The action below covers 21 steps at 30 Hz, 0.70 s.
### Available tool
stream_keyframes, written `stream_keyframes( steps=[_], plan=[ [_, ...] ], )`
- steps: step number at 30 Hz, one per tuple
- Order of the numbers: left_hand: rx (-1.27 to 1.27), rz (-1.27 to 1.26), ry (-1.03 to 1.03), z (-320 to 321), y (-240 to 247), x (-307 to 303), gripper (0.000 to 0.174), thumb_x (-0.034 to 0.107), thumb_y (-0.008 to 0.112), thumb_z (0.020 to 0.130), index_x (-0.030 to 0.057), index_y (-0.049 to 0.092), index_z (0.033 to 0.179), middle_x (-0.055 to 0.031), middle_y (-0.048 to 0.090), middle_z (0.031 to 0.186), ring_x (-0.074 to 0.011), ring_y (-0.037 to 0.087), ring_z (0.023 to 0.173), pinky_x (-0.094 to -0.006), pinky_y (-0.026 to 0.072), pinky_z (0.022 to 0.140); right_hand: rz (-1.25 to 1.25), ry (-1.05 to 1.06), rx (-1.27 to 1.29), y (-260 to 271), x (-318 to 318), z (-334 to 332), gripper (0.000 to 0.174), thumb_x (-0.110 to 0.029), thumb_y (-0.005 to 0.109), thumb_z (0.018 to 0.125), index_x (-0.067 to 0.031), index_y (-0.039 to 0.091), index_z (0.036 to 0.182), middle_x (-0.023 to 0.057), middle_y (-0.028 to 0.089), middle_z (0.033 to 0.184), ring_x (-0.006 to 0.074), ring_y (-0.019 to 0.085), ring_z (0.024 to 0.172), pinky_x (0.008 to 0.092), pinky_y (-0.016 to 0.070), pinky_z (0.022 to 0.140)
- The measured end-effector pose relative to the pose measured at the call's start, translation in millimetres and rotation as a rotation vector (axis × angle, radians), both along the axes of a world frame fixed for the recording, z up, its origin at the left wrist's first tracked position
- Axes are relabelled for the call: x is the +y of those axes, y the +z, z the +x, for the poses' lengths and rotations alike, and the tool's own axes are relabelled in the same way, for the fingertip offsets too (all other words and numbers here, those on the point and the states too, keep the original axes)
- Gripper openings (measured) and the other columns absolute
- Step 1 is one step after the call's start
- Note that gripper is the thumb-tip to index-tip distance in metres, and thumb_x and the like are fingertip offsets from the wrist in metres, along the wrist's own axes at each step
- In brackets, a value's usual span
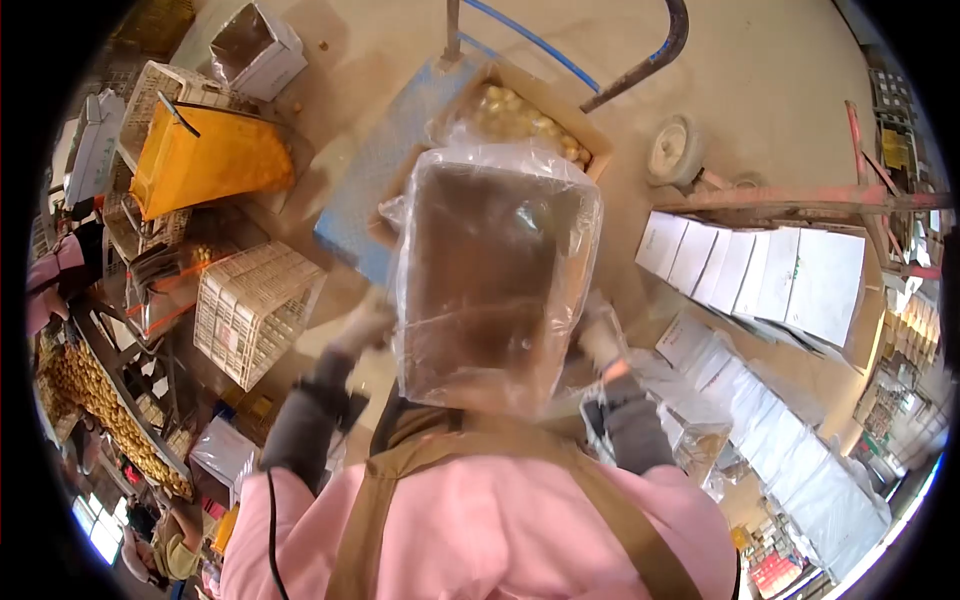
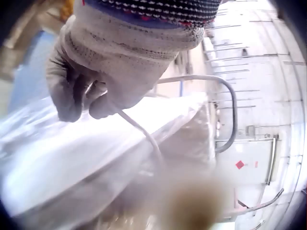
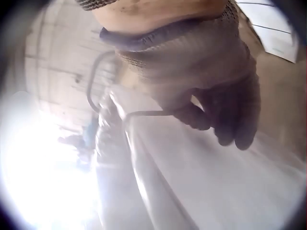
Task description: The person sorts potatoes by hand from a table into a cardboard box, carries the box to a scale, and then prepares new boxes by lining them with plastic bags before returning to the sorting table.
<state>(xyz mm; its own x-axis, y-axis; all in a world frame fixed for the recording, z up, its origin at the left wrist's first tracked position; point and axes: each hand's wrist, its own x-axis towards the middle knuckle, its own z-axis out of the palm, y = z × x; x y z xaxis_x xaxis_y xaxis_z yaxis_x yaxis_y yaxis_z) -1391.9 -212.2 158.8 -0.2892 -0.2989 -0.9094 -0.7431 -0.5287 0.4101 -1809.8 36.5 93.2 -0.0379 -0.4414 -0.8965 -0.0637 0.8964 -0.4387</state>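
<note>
My left hand [image 2: 117,67] and right hand [image 3: 196,72] pinch the plastic liner [image 1: 480,345]; film likely light, soft, slippery; hold by gathered edges.

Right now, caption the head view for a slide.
Left hand and right hand flank a plastic-lined box, with a carton of yellow produce on a blue cart beyond.
</note>
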Motion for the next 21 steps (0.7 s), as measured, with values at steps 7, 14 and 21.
stream_keyframes(
  steps=[7, 14, 21],
  plan=[
    [0.124, 0.438, 0.250, 74.1, -22.2, 131.6, 0.065, 0.057, 0.038, 0.101, 0.0082, 0.045, 0.143, -0.0145, 0.062, 0.127, -0.0226, 0.065, 0.096, -0.0378, 0.0551, 0.084, 0.238, -0.253, -0.216, 46.9, 128.7, 106.1, 0.030, -0.015, 0.049, 0.098, -0.0014, 0.064, 0.121, 0.0124, 0.069, 0.114, 0.0244, 0.065, 0.104, 0.0385, 0.0540, 0.083],
    [0.583, 0.379, 0.627, 39.8, -8.2, 152.0, 0.046, 0.031, 0.045, 0.103, 0.0019, 0.047, 0.138, -0.0145, 0.061, 0.125, -0.0281, 0.061, 0.102, -0.0420, 0.0518, 0.090, -0.011, -0.254, 0.014, 59.1, 103.8, 127.9, 0.034, -0.022, 0.048, 0.099, -0.0020, 0.064, 0.121, 0.0112, 0.068, 0.116, 0.0248, 0.064, 0.104, 0.0385, 0.0529, 0.085],
    [0.633, 0.027, 1.104, 10.3, -15.1, 135.2, 0.031, 0.010, 0.048, 0.101, 0.0057, 0.051, 0.131, -0.0066, 0.064, 0.109, -0.0173, 0.064, 0.090, -0.0290, 0.0528, 0.073, -0.359, -0.128, 0.323, 41.4, 56.6, 147.2, 0.038, -0.030, 0.047, 0.101, -0.0026, 0.064, 0.122, 0.0100, 0.067, 0.119, 0.0253, 0.064, 0.104, 0.0386, 0.0518, 0.087]
  ],
)
